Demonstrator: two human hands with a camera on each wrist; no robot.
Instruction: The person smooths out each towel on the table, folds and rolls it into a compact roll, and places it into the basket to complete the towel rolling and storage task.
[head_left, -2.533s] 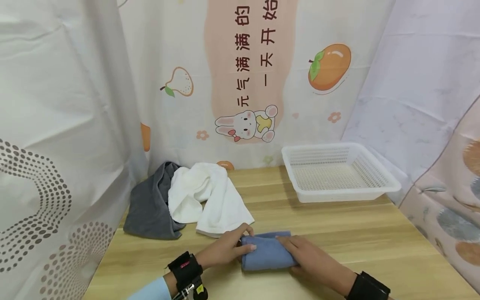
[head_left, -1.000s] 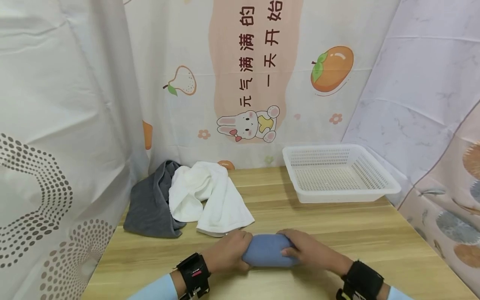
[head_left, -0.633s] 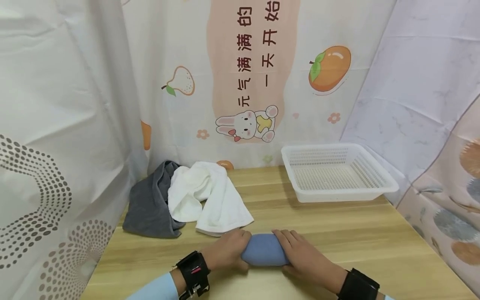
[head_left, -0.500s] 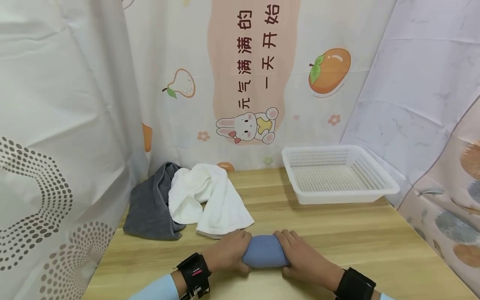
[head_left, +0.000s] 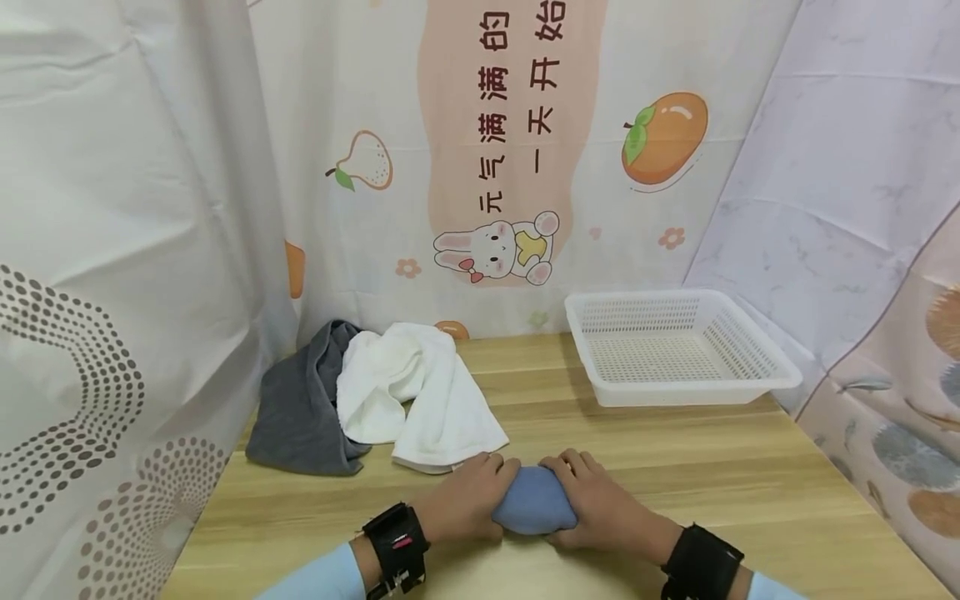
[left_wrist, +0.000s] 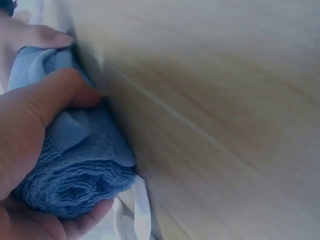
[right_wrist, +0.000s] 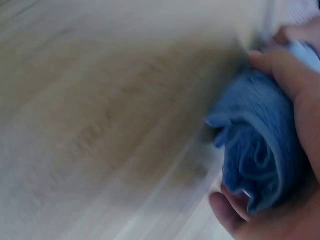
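Blue towel roll (head_left: 535, 502): lower center of head frame, between both hands. Left hand (head_left: 468, 500) grips roll's left end, thumb across it, coiled end showing lower left in left wrist view. Right hand (head_left: 602, 508) grips opposite end; uneven coil at right of right wrist view.

Light-blue sleeves (head_left: 318, 577); black wrist straps (head_left: 392, 529), left one with pinkish-red mark (head_left: 402, 542).
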